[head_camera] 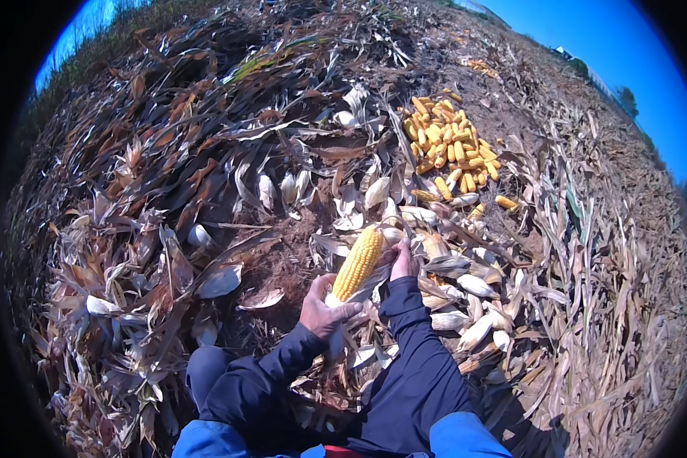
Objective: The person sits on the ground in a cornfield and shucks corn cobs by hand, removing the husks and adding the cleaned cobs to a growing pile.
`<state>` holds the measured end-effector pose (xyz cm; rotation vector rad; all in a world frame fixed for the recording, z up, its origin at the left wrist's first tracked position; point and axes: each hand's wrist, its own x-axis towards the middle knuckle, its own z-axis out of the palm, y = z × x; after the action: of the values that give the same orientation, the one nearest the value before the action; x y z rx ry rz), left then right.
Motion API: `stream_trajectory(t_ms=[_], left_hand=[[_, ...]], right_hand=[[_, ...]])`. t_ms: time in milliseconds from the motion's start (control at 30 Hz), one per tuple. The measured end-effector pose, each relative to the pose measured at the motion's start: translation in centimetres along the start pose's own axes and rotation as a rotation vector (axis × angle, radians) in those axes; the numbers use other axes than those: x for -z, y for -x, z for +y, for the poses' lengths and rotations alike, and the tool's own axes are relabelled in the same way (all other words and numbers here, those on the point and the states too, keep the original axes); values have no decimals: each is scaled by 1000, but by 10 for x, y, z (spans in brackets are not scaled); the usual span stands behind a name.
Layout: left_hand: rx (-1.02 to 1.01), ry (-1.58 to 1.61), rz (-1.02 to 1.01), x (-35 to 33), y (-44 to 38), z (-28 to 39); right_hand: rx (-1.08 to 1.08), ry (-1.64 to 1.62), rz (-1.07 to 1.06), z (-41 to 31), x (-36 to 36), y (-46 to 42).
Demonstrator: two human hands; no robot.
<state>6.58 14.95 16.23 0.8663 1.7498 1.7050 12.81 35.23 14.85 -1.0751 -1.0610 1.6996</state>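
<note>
A yellow ear of corn [359,264] with bare kernels is between my hands, its base down to the left and its tip up to the right. My left hand [325,309] is closed around the base, where pale husk remains. Near the upper right side of the ear, my right hand [402,260] has its fingers on the pulled-back corn husk [372,283]; part of those fingers is hidden behind the husk and ear. Ears still in their pale husks [475,285] lie just right of my right hand.
A heap of husked yellow corn ears [449,140] lies ahead to the right, a smaller pile [482,67] beyond it. Loose dry husks [131,320] cover the ground at left. Dry corn stalks [584,257] lie along the right, leafy stalks [166,109] at the upper left.
</note>
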Motion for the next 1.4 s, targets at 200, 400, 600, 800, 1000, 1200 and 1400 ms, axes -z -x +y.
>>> stream_trajectory(t_ms=[200,400,600,800,1000,1200,1400], left_hand=[[73,662,82,17,-38,38],[155,567,59,46,-39,5],[-37,84,42,56,-38,12],[-35,-405,104,50,-31,23],[77,-403,-138,13,-17,15],[-88,-388,-187,9,-12,2],[-158,-949,-411,6,2,-21]], right_hand=[[404,423,-156,46,-14,24],[567,298,-209,84,-27,58],[134,320,-192,54,-19,23],[185,-156,-402,8,-29,56],[97,-282,-347,-11,-48,90],[78,-139,-425,-17,-39,84],[282,547,-830,-18,-28,58]])
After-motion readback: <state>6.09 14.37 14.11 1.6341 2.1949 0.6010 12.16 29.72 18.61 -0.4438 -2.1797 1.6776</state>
